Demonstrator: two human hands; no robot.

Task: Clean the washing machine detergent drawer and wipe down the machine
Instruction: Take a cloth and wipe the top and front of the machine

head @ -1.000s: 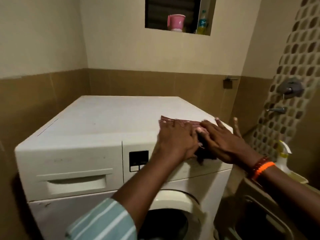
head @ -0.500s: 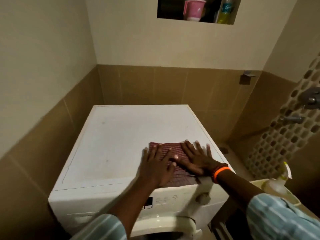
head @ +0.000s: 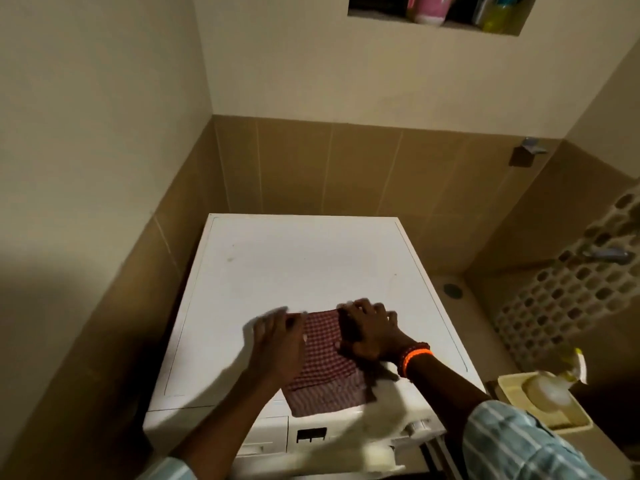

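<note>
Pressing a checked cloth (head: 325, 355) on the white washing machine top (head: 311, 265), both flat hands, left hand (head: 277, 344) and right hand (head: 369, 332), between tan-tiled walls (head: 363, 168).

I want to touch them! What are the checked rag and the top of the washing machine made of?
The checked rag looks like thin woven cotton: a red-and-white check, matte, limp and creased. The washing machine top seems to be white painted metal or hard plastic: flat, smooth, with a soft sheen. Which of the two, I cannot tell.

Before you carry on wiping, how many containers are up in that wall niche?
2 in view: a pink cup toward the middle of the wall niche, and a yellow-green bottle to its right. The frame's top edge crops the niche, so others may be hidden.
</note>
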